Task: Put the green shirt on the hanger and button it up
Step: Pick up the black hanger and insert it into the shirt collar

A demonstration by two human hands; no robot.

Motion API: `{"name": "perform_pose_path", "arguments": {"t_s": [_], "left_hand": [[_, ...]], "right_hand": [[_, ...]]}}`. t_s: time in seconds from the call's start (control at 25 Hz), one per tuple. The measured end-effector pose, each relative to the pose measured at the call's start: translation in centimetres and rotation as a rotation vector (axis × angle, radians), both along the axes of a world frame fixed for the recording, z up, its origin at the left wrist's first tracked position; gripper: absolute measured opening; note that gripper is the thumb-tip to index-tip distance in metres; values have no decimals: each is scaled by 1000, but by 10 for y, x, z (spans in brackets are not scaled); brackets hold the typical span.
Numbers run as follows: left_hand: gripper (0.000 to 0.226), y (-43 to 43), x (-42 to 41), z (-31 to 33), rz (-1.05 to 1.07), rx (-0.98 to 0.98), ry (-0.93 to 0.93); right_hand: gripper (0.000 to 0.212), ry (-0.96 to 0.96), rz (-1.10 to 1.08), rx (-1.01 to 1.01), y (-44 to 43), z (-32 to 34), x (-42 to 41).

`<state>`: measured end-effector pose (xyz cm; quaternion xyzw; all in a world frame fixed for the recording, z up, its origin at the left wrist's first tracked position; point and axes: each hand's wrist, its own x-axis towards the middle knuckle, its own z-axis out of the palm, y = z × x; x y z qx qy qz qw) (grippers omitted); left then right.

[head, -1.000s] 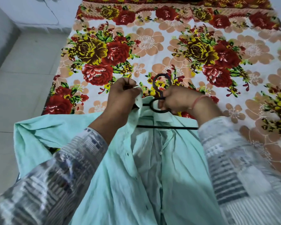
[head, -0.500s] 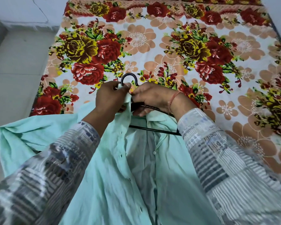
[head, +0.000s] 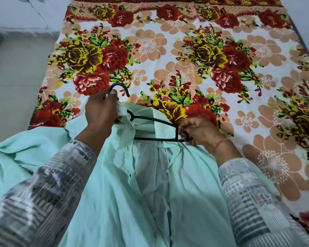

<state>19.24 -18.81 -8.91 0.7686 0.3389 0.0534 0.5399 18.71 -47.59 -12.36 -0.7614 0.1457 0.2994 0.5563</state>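
Observation:
The mint-green shirt (head: 114,202) lies open-fronted on the bed, collar end away from me, one sleeve bunched out to the left. A black hanger (head: 155,120) lies across the collar area, its hook poking up past my left hand. My left hand (head: 102,111) grips the shirt's left collar edge together with the hanger's neck. My right hand (head: 202,131) pinches the hanger's right shoulder end, over the right side of the collar. The hanger's left arm is hidden under fabric and my left hand.
A floral bedsheet (head: 168,50) in red, yellow and peach covers the bed beyond the shirt. The bed's left edge drops to a pale tiled floor (head: 12,77). A white wall (head: 25,11) runs along the back left.
My right hand has slid from the hanger's neck out to its right shoulder end. The left hand and hook shifted left. More of the hanger's bar now shows across the collar.

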Motion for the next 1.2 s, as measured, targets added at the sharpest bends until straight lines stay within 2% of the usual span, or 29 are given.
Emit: {"name": "perform_pose_path", "arguments": {"t_s": [0.12,0.24,0.28,0.4,0.48,0.52,0.64,0.72,0.8,0.92,1.0,1.08,1.2], "left_hand": [[33,2,-2,0,24,-28,-38],[35,7,-3,-1,73,-14,-76],[34,7,-3,-1,87,-15,-87],[33,7,-2,1,129,-37,-126],[34,7,-1,2,144,-40,-132],[36,7,0,3,148,-41,-133],[37,6,5,1,161,-62,-147],[38,3,8,0,165,-36,-171],[43,-4,10,-6,109,56,-162],[45,-25,10,-14,3,150,-152],[43,-41,10,-17,-34,136,-173],[44,-61,15,-17,-12,50,-193],[47,-84,30,-18,10,-101,-189]], "right_hand": [[19,-98,-36,84,0,-2,-9],[27,-118,-24,175,8,-8,-17],[26,-170,4,147,13,-10,-21],[56,-331,76,-213,31,-18,-35],[56,-364,73,-418,43,-25,-43],[49,-377,50,-446,48,-29,-44],[20,-345,-208,-245,32,-30,-25],[20,-318,-472,-140,5,-20,-9],[23,-438,-591,-242,-15,-4,-3],[25,-712,-556,-460,-19,20,-3],[18,-850,-564,-478,-7,38,1],[13,-923,-469,-358,14,45,6],[5,-819,-176,-210,59,26,-10]]}}
